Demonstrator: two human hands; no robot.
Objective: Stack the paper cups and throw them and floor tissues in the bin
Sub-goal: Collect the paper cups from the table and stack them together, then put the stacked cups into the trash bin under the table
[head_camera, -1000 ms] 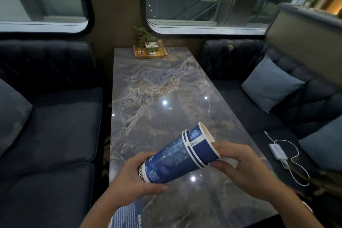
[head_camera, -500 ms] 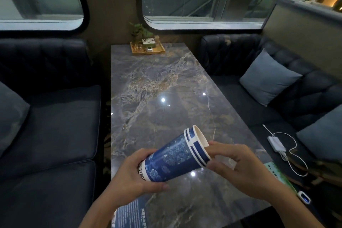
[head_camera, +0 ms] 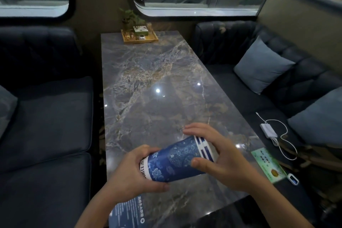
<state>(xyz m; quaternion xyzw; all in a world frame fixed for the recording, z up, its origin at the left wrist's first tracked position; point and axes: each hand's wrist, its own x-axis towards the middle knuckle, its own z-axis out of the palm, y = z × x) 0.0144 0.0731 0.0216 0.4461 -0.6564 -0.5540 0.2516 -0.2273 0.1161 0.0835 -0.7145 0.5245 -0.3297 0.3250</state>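
Observation:
A stack of blue patterned paper cups (head_camera: 175,159) lies on its side in the air just above the near end of the marble table (head_camera: 153,83). My left hand (head_camera: 129,174) grips the stack's bottom end. My right hand (head_camera: 222,159) wraps over the rim end, its palm covering the mouth and its thumb on the cup wall. White rim bands show near my right fingers. No bin and no floor tissues are in view.
Dark sofas flank the table. The right sofa holds blue cushions (head_camera: 262,65), a white charger with cable (head_camera: 269,131) and a small device (head_camera: 293,179). A wooden tray with a plant (head_camera: 138,35) sits at the far end. A green card (head_camera: 266,164) and a blue leaflet (head_camera: 127,213) lie near me.
My right hand has closed over the open mouth of the cups and pressed the inner cup deeper, so the stack looks shorter. The stack has tilted flatter and lower.

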